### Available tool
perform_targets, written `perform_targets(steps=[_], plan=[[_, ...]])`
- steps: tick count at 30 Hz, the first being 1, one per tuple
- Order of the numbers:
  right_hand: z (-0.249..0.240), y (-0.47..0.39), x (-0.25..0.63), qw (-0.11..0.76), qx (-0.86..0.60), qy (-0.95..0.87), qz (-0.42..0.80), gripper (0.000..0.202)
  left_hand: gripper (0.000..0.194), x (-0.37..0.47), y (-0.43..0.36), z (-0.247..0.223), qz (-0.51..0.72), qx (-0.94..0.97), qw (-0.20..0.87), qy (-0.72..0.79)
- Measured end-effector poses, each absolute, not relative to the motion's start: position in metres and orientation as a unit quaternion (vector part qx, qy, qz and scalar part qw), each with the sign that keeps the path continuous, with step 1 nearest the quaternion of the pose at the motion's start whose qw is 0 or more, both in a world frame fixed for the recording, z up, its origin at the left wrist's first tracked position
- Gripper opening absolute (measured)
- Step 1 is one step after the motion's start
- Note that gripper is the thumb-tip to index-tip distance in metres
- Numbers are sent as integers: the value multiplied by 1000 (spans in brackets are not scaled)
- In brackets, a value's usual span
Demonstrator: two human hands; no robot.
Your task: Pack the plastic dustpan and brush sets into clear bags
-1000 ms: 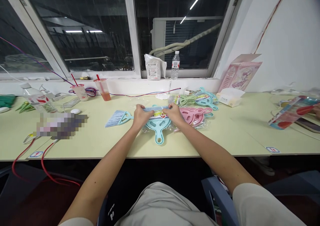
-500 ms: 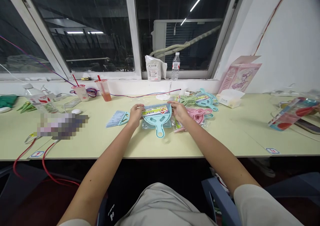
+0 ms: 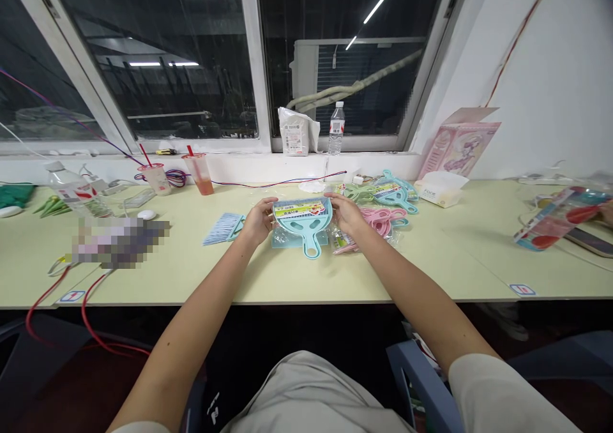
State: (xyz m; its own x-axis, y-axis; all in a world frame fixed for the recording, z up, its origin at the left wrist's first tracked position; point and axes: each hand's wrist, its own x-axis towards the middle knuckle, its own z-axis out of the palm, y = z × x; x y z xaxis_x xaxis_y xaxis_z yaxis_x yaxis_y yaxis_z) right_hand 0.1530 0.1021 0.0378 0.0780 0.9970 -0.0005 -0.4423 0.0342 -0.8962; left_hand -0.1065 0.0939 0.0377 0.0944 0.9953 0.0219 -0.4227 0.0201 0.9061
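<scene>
A light-blue toy-sized dustpan (image 3: 311, 230) with a printed label across its pan is held up between both hands, its handle pointing toward me. My left hand (image 3: 259, 222) grips the pan's left edge, and my right hand (image 3: 347, 213) grips its right edge. Beneath the dustpan, a clear plastic bag with a blue part (image 3: 282, 237) lies on the table. Left of my left hand lies a blue brush (image 3: 223, 228), its handle partly hidden by the hand. Pink wrapped dustpans (image 3: 382, 220) lie right beside my right hand.
Behind the pink ones are green and blue dustpan sets (image 3: 393, 193). A tissue box (image 3: 439, 190) and a pink carton (image 3: 460, 144) stand to the right. Two drink cups (image 3: 198, 174) are at the back left; a water bottle (image 3: 336, 129) stands on the sill. At far right, a person's hand holds a packaged item (image 3: 550, 219).
The dustpan has shifted slightly right, and its handle end has risen a little. Both hands have stayed on its edges.
</scene>
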Motion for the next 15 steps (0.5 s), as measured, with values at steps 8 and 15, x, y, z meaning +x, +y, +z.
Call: perform_targets(steps=[8,15], plan=[[31,114,162,616,-409,-346,577,29,28,-110,87,44,502,438,690,283],[29,118,164,597,-408,-368,584,25,33,-108,95,34,537,460,652,274]])
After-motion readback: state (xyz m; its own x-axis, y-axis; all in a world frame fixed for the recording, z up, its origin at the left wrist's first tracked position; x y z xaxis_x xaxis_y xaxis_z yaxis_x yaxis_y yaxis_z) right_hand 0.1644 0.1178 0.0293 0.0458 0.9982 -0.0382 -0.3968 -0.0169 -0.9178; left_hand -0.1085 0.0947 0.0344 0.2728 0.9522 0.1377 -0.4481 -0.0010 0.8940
